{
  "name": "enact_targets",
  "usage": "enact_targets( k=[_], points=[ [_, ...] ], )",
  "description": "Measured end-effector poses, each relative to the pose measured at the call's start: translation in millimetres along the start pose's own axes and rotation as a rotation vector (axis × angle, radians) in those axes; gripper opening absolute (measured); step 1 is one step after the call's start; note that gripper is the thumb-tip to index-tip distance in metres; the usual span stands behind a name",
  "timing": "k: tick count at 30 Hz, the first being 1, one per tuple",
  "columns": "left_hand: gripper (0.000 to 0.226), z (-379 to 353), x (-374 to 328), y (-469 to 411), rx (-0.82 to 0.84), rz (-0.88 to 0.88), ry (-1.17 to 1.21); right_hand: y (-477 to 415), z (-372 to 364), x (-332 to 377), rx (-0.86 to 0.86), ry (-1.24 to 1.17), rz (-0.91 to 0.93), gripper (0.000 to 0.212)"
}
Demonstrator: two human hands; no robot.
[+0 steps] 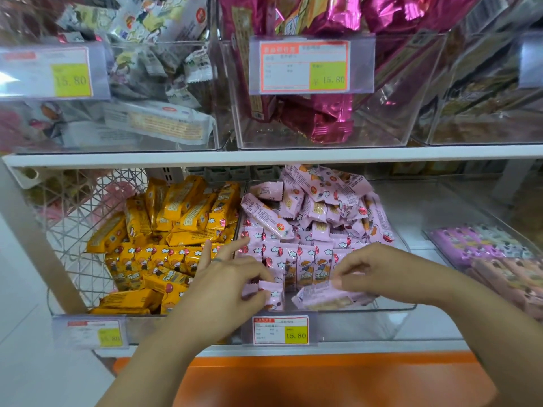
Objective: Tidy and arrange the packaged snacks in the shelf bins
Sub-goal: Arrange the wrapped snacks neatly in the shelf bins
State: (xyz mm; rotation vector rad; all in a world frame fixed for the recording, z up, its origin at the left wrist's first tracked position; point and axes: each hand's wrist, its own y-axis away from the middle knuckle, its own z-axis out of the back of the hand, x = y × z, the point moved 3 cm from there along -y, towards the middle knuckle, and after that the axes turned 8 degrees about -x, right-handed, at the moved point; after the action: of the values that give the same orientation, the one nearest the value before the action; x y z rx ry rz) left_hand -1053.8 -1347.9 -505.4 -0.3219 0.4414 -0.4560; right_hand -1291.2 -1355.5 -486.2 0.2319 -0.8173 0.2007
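Head view: working low at the front of the clear bin (393, 318), under the heap of pink packets (323, 207). Pinching a small pink packet (271, 292) by its top edge with the left hand (226, 277), spare fingers spread. Nipping the end of a longer pink packet (323, 299) with the right hand (373, 268), flat by the front wall. Probably light, crinkly, slippery film over something brittle. Best taken by the sealed ends, no squeezing. Yellow packets (164, 230) heaped next door.
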Motion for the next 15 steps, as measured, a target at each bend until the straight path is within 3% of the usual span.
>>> enact_targets(
  k=[6, 10, 15],
  points=[
    [0.026, 0, -7, -2, 0.118, 0.002, -0.201, 3, 9, 1, -0.191, -0.201, 0.002, 0.007],
    [0.056, 12, -9, -2, -0.135, -0.031, -0.019, 7, 11, 6, -0.291, -0.181, 0.111, 0.025],
    [0.045, 17, -19, -6, -0.173, 0.003, 0.157, 9, 2, 18, -0.338, -0.256, 0.271, 0.036]
  ],
)
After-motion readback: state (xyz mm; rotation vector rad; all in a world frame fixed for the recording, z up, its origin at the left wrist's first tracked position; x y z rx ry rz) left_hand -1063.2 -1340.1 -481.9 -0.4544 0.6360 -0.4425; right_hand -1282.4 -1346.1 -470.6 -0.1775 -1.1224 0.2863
